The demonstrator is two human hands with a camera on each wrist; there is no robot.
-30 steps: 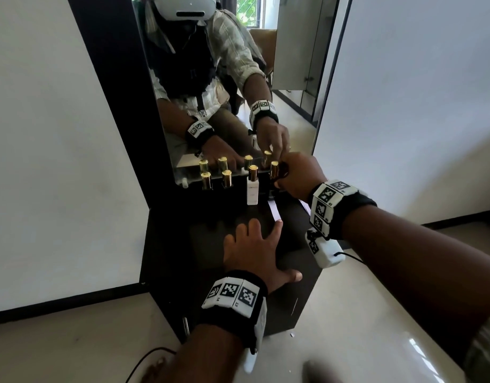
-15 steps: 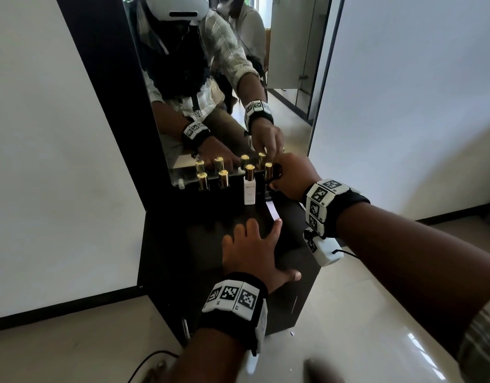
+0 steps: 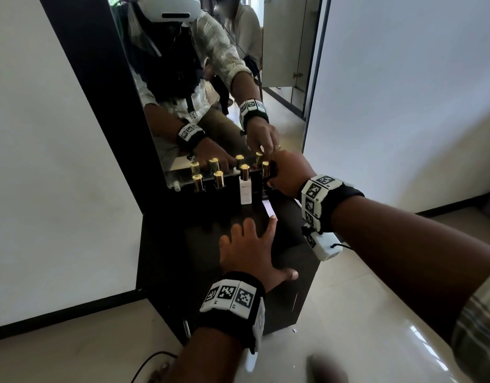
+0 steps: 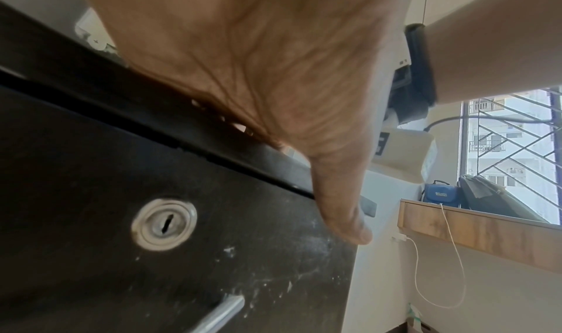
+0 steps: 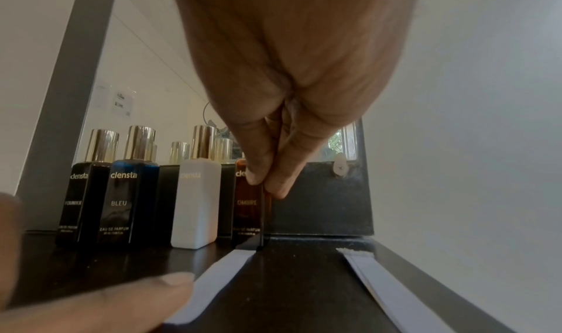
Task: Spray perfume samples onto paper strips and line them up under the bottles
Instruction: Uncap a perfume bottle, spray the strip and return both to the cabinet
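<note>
Four gold-capped perfume bottles stand in a row against the mirror: black (image 5: 76, 201), blue (image 5: 127, 201), white (image 3: 245, 189) and amber (image 5: 246, 208). My right hand (image 5: 267, 184) grips the amber bottle at the row's right end, thumb and fingers pinching its upper right side; it stands on the black cabinet top (image 3: 205, 233). A white paper strip (image 3: 268, 208) lies in front of it, running toward me. My left hand (image 3: 254, 239) lies flat on the top with fingers spread, its index fingertip (image 5: 170, 287) on the strip's near end.
More white strips (image 5: 392, 287) lie along the right edge of the cabinet top. The mirror (image 3: 210, 78) rises right behind the bottles. The cabinet front has a keyhole (image 4: 164, 225) and a metal handle (image 4: 222, 314). White walls flank both sides.
The view has drifted a little. Both hands keep their places: the right on the amber bottle, the left flat on the cabinet top.
</note>
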